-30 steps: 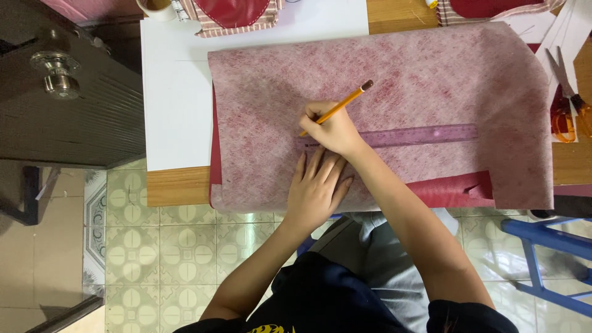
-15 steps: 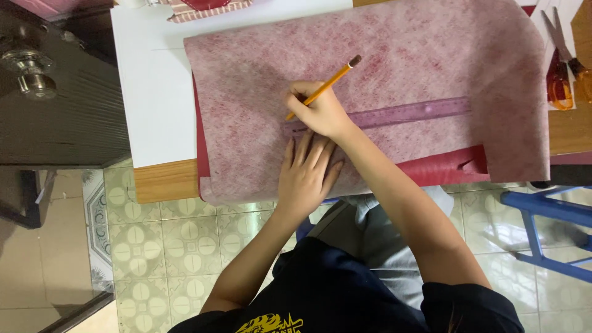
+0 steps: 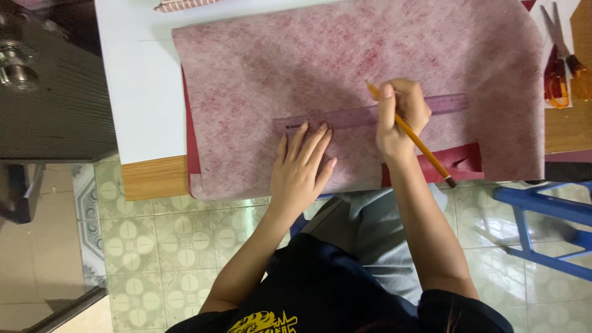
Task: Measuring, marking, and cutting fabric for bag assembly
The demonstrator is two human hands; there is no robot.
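hands (image 3: 302, 166) (image 3: 399, 117): two (one ruler (image 3: 345, 117), one pencil (image 3: 416, 142)).

Scissors (image 3: 564, 58) cut off at top/right edge; ruler (image 3: 370, 114) partly under hand.

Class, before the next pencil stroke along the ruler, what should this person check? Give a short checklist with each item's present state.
1. Left hand pressing the ruler flat: ok, fingertips on its left end.
2. Right hand gripping the pencil: ok.
3. Pencil tip against the ruler's edge: cannot tell, hand hides it.
4. Pink interfacing sheet lying smooth: ok.
5. Red fabric underneath lined up: cannot tell, mostly covered.
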